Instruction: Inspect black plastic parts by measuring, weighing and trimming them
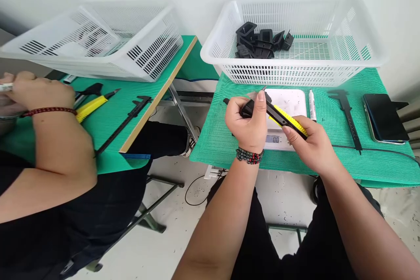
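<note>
One knife (pixel 286 120) fills our right hand (pixel 313 143), mid-frame; our left hand (pixel 247 124) clasps a black part (pixel 247 109); we should cut lightly, keeping the left thumb clear.

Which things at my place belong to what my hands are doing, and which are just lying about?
Part of the job:
knife, in your right hand
black piece, in your left hand
probably the black parts in the white basket

Seemingly just lying about:
scale, reading 0.0
marker
caliper
phone
</note>
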`<action>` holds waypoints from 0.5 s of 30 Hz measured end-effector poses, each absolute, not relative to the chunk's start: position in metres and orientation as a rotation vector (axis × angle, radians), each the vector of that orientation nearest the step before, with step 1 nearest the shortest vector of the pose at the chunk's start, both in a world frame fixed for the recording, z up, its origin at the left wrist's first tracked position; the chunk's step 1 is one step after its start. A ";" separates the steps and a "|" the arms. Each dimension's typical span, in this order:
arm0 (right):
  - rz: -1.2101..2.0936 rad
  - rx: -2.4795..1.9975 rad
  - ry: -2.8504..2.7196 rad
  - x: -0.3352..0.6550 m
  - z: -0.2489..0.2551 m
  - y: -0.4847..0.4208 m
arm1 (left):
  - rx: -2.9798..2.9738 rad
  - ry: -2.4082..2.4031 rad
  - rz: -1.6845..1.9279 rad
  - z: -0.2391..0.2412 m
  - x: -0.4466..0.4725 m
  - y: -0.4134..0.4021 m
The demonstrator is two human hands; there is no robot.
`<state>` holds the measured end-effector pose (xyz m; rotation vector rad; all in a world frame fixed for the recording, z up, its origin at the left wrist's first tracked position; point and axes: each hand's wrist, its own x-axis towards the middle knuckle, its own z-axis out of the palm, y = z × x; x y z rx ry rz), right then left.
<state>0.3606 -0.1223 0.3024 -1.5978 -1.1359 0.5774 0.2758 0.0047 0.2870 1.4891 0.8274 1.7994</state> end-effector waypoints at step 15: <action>0.537 -1.693 -1.105 0.365 0.305 -0.127 | 1.604 0.910 1.893 0.283 0.279 0.001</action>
